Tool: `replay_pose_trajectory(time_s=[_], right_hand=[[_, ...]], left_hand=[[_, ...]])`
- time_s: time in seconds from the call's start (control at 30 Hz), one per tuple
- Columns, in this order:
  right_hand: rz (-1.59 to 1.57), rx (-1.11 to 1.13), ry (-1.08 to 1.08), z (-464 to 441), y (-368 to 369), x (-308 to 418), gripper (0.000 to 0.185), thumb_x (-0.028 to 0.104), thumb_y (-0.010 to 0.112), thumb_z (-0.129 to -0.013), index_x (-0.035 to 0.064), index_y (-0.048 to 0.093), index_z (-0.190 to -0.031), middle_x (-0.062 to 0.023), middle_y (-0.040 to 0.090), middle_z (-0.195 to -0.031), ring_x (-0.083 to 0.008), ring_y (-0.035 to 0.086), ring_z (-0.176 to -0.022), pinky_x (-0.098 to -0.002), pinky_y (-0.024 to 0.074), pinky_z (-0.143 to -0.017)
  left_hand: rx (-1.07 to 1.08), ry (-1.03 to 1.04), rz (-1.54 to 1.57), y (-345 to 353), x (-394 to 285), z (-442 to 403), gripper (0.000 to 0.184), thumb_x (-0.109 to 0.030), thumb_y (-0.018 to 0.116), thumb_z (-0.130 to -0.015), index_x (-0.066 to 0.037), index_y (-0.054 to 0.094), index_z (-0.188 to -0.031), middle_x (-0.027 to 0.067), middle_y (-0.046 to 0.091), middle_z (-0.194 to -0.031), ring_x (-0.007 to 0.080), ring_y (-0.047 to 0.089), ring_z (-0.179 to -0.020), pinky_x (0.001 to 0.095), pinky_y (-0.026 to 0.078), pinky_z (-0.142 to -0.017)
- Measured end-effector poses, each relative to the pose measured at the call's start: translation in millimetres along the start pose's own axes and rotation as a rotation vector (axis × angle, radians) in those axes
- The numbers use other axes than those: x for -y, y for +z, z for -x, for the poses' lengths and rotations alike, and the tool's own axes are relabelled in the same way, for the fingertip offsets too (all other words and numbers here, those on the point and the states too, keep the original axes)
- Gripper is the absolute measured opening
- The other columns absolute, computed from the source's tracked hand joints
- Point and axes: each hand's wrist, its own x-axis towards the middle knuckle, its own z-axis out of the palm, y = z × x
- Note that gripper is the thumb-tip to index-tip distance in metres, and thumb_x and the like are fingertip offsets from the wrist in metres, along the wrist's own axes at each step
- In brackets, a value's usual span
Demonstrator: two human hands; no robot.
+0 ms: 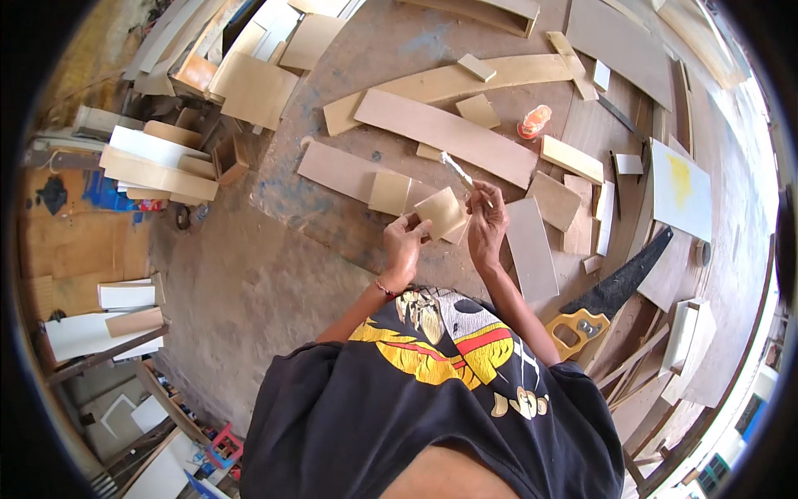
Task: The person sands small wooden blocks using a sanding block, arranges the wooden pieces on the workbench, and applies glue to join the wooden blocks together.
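My left hand [402, 248] pinches a small square wooden board [441, 214] by its near left edge and holds it tilted above the bench. In my right hand [487, 218] is a thin stick [459, 172], gripped between thumb and fingers, its upper end coated in a white paste. The stick's tip points up and away, apart from the board. Beyond the hands lies a long plank [349, 173] with another small square piece [389, 192] on it. An orange tub [534, 121] with whitish stuff at its top stands past my right hand.
A handsaw [615, 291] with a yellow handle lies to the right, near my right elbow. Long planks [449, 135] and offcuts [554, 200] spread across the workbench [287, 195]. Stacked boards [158, 162] stand on the left, and a pale panel [682, 191] lies far right.
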Motion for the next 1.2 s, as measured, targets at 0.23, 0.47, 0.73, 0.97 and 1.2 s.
replay_pose_trajectory(time_s=[0.23,0.47,0.73,0.97,1.2], right_hand=[[-0.101,-0.009,0.030,-5,-4,-1,0.013,0.008,0.050,-0.092,0.0018,0.055,-0.103,0.0003,0.051,-0.072,-0.0073,0.047,-0.067,-0.0215,0.0402,-0.060],[-0.055,-0.002,0.036,-5,-4,2,0.013,0.008,0.050,-0.092,0.0021,0.055,-0.102,0.0002,0.051,-0.071,-0.0069,0.046,-0.066,-0.0207,0.0391,-0.060],[-0.198,-0.021,0.087,-7,2,7,0.015,0.012,0.050,-0.093,0.0017,0.055,-0.104,0.0008,0.051,-0.072,-0.0054,0.045,-0.065,-0.0200,0.0398,-0.059],[-0.279,-0.139,0.132,-31,2,13,0.017,0.012,0.050,-0.093,-0.0003,0.054,-0.105,-0.0003,0.051,-0.072,-0.0057,0.046,-0.065,-0.0200,0.0398,-0.058],[-0.386,-0.229,0.157,-56,-7,8,0.018,0.013,0.050,-0.094,0.0017,0.055,-0.106,-0.0006,0.052,-0.073,-0.0070,0.047,-0.066,-0.0209,0.0404,-0.060]], left_hand=[[0.003,-0.109,0.030,-3,7,-2,0.019,-0.003,0.058,-0.084,0.005,0.059,-0.101,0.0074,0.064,-0.091,0.0123,0.062,-0.075,0.0253,0.052,-0.065],[0.112,-0.216,-0.109,-10,8,1,0.023,-0.017,0.062,-0.086,0.006,0.060,-0.087,0.0077,0.063,-0.077,0.0145,0.063,-0.066,0.0233,0.055,-0.064],[0.190,-0.258,-0.161,24,-14,-4,0.026,-0.027,0.064,-0.085,-0.002,0.059,-0.080,0.0041,0.061,-0.067,0.0117,0.062,-0.058,0.0204,0.047,-0.050],[0.171,0.192,-0.409,70,-41,-63,0.018,-0.015,0.062,-0.085,0.002,0.060,-0.087,0.0066,0.064,-0.074,0.0122,0.062,-0.069,0.0236,0.049,-0.055],[0.031,0.733,-1.225,119,-58,-154,0.045,-0.018,0.069,-0.076,-0.001,0.050,-0.112,0.0155,0.054,-0.114,0.0308,0.047,-0.111,0.0416,0.036,-0.091]])
